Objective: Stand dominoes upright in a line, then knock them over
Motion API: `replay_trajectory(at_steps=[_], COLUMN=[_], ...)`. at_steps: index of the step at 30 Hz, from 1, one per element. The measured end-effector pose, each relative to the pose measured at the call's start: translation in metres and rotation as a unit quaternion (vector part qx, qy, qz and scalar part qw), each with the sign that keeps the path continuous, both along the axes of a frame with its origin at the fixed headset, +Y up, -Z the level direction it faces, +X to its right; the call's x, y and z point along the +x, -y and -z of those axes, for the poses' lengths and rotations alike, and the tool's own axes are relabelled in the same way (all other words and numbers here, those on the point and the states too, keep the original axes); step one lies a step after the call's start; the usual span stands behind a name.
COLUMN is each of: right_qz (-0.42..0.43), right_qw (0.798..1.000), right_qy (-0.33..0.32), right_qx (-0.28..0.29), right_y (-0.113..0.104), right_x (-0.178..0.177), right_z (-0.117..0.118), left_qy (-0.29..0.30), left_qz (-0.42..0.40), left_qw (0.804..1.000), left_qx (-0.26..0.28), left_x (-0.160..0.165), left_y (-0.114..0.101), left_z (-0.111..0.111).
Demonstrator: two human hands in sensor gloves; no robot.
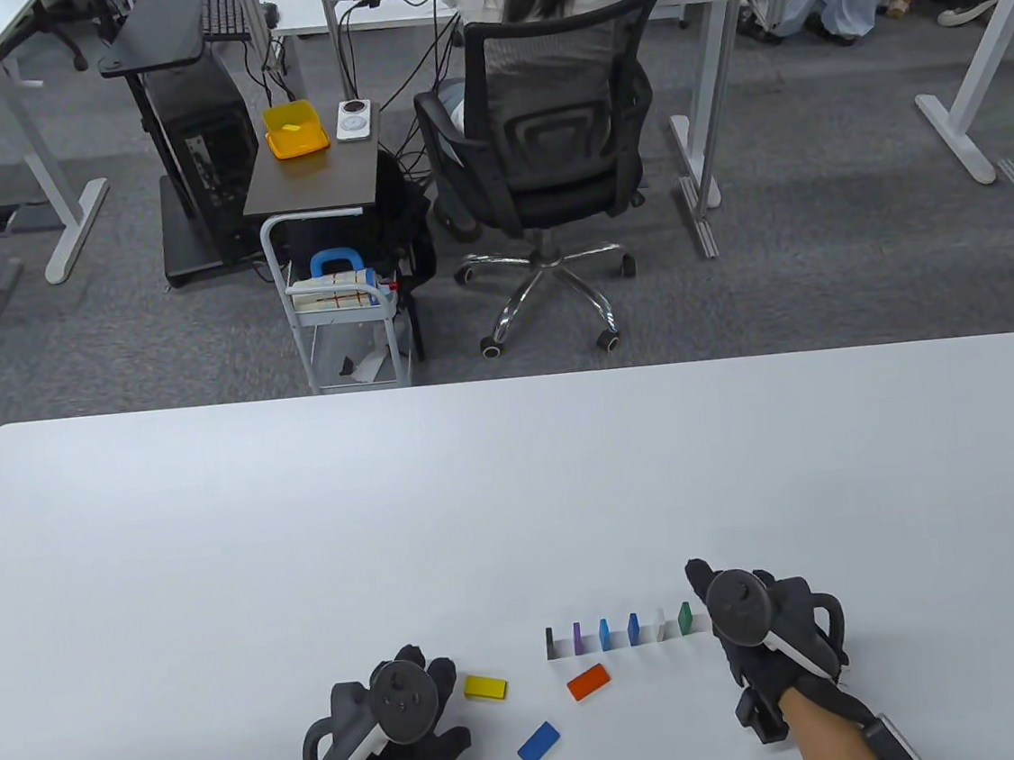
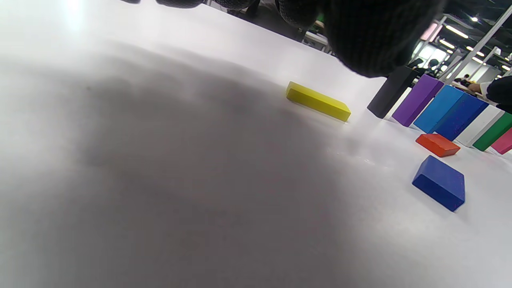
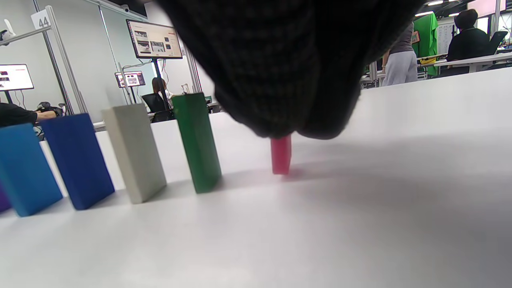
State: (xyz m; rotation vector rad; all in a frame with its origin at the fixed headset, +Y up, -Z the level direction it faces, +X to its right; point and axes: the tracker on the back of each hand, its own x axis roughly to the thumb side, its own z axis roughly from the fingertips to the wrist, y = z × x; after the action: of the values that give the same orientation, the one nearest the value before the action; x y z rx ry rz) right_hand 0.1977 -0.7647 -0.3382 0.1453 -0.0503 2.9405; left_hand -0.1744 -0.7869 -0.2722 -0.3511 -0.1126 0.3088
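A row of upright dominoes stands on the white table (image 1: 518, 487): black (image 1: 550, 640), purple (image 1: 577, 636), light blue (image 1: 604, 632), dark blue (image 1: 633, 627), white (image 1: 660, 624) and green (image 1: 684, 618). At the row's right end my right hand (image 1: 702, 584) covers a pink domino (image 3: 281, 157), which stands upright with my fingertips (image 3: 280, 100) closed over its top. My left hand (image 1: 424, 669) rests on the table just left of a flat yellow domino (image 1: 485, 687), without touching it. An orange domino (image 1: 588, 681) and a blue one (image 1: 538, 743) also lie flat in front of the row.
Beyond the table's far edge are a person seated in a black office chair (image 1: 549, 131), a small white cart (image 1: 347, 324) and other desks. The wide bare tabletop stretches behind and to the left of the row.
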Motion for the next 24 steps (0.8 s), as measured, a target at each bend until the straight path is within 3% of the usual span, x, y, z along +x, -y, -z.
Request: replay_trajectory(at_steps=[20, 24], right_qz=[0.001, -0.071], right_qw=[1.0, 0.997], right_qy=[-0.002, 0.015], right_qx=[-0.007, 0.009], right_y=[0.001, -0.01], right_x=[-0.003, -0.006], right_z=[0.0, -0.004], left_qy=[0.002, 0.002], left_qz=[-0.003, -0.004], left_qw=[1.0, 1.0], left_qx=[0.001, 0.002], left_x=[0.001, 0.0], left_y=[-0.001, -0.002], left_z=[-0.001, -0.001])
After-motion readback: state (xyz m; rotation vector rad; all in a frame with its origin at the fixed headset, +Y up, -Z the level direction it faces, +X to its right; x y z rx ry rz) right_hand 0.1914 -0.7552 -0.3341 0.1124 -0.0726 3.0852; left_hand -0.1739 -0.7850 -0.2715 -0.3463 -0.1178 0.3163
